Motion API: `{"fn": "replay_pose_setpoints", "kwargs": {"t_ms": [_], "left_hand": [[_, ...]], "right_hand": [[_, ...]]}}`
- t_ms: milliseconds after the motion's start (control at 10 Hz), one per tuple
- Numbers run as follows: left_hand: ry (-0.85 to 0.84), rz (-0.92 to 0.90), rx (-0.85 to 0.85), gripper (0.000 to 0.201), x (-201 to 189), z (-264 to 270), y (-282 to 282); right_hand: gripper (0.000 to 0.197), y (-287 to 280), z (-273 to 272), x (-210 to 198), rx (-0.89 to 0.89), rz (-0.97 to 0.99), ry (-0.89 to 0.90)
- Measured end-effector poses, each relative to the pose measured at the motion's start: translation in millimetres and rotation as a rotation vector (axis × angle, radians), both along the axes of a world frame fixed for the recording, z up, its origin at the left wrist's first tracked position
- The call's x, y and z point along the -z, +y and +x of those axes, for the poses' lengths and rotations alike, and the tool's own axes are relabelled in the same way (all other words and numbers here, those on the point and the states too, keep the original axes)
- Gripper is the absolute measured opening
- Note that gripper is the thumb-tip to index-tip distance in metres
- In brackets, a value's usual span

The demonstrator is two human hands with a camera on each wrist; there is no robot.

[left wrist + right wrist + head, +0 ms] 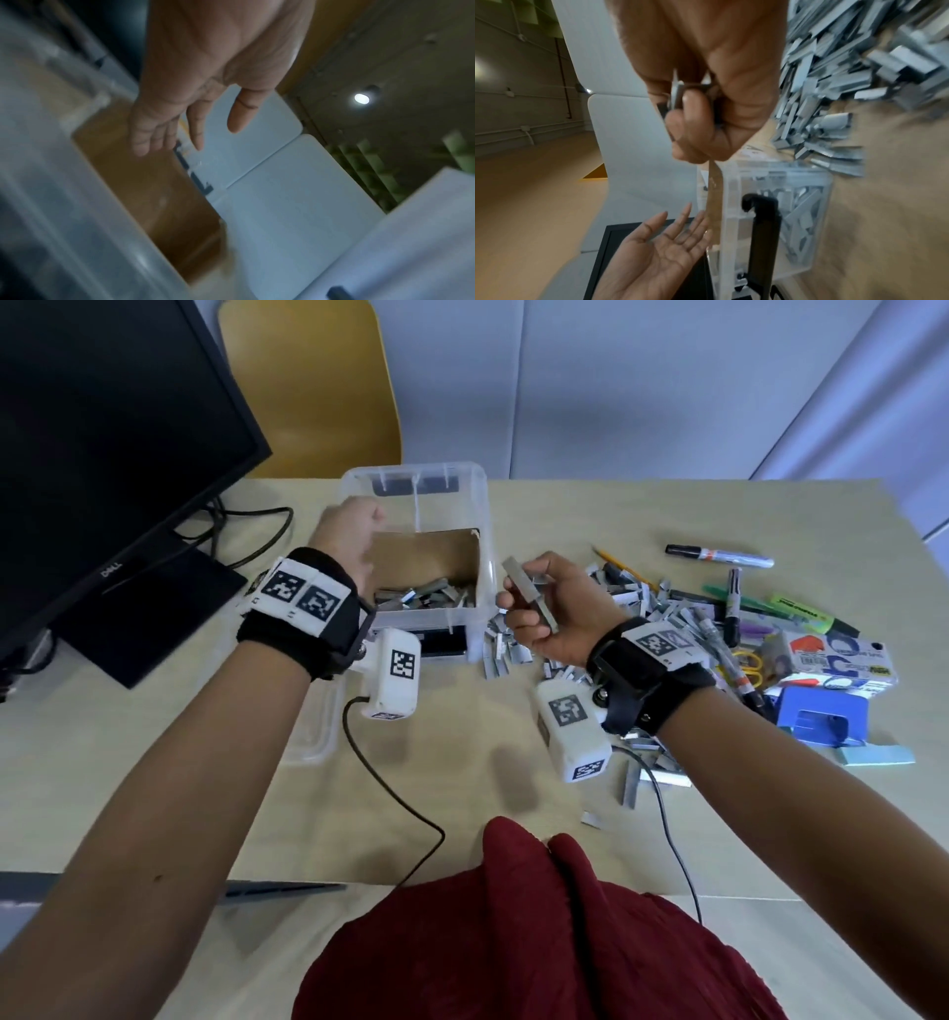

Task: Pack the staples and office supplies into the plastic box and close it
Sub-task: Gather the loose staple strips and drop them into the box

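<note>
The clear plastic box (464,505) stood open on the worktop (462,793) at its far left, just right of a dark monitor (92,428). A brown cardboard insert (426,557) stood inside it, and loose staple strips (426,598) lay in its near part. The right hand (554,608) hovered just to the right of the box, above the worktop, its fingers (693,113) clenched round a long grey bar of staples (529,595) that stood tilted in the grip; the right wrist view showed the bar's end pinched between thumb and curled fingers. The left hand (349,531) hung over the left rim of the box, holding nothing; the left wrist view showed its fingers (154,132) straight and released above the cardboard insert, and the right wrist view showed its palm (654,253) turned up beside the box.

A heap of staples (642,608) spread on the worktop right of the box and under the right wrist. Farther right lay markers (719,555), a pencil (616,564), a green highlighter (801,611), yellow-handled scissors (744,662), a printed carton (837,660), a blue hole punch (821,716) and a pale blue pad (873,755). The clear lid (313,737) lay flat on the worktop near the left forearm. A yellow chair (318,387) stood beyond the far edge.
</note>
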State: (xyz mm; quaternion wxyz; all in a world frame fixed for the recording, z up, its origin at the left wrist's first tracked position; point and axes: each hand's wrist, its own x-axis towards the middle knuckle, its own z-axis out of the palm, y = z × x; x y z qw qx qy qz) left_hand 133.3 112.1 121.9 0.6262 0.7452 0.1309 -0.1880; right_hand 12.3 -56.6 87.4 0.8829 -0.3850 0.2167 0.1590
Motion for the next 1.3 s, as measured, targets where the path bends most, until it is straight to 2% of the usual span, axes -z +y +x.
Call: {"fn": "replay_pose_setpoints", "kwargs": {"t_ms": [100,200,300,400,500,600,700,800,900,1000,1100,1200,1300], "left_hand": [[-0.228,0.285,-0.029,0.017,1.6,8.8,21.6],[-0.207,0.422,-0.017,0.04,16.1,10.9,41.0],[-0.081,0.388,0.082,0.047,35.0,-1.0,50.8],[-0.059,0.304,0.133,0.045,51.5,-7.6,55.9],[-0.022,0.268,0.105,0.054,58.3,-8.9,57.2],[-0.036,0.284,0.147,0.052,58.6,-6.0,58.4],[-0.052,0.326,0.169,0.05,59.4,-4.5,60.6],[-0.075,0.407,0.137,0.051,58.0,-3.9,58.3],[-0.206,0.479,0.048,0.039,50.2,-4.1,47.0],[-0.473,0.535,0.043,0.038,38.1,-14.0,25.8],[-0.681,0.544,0.138,0.03,25.7,-32.6,-5.1],[-0.827,0.471,0.259,0.022,20.5,-58.4,-37.8],[-0.84,0.42,0.468,0.02,34.2,-84.1,-68.2]], "right_hand": [[0.027,18.0,20.9,-9.3,-0.035,-0.029,0.022],[0.026,38.0,46.2,-14.9,-0.047,-0.123,0.065],[0.026,56.1,68.7,-18.2,-0.039,-0.218,0.138],[0.014,76.5,80.5,-23.9,-0.043,-0.325,0.207],[0.075,35.7,153.6,79.3,-0.116,-0.624,0.19],[0.105,32.8,180.6,109.8,-0.114,-0.607,0.226],[0.031,72.1,120.8,24.2,-0.124,-0.521,0.198],[0.017,76.2,89.4,-8.3,-0.066,-0.429,0.147],[0.007,60.9,69.9,-19.9,-0.08,-0.386,0.06],[0.01,32.2,48.5,-28.4,-0.113,-0.493,-0.019],[0.013,-3.2,26.9,-27.7,-0.058,-0.597,-0.017],[0.019,-40.1,3.3,-17.3,-0.021,-0.73,0.002],[0.019,-68.4,-21.6,-0.5,-0.179,-1.051,0.029]]}}
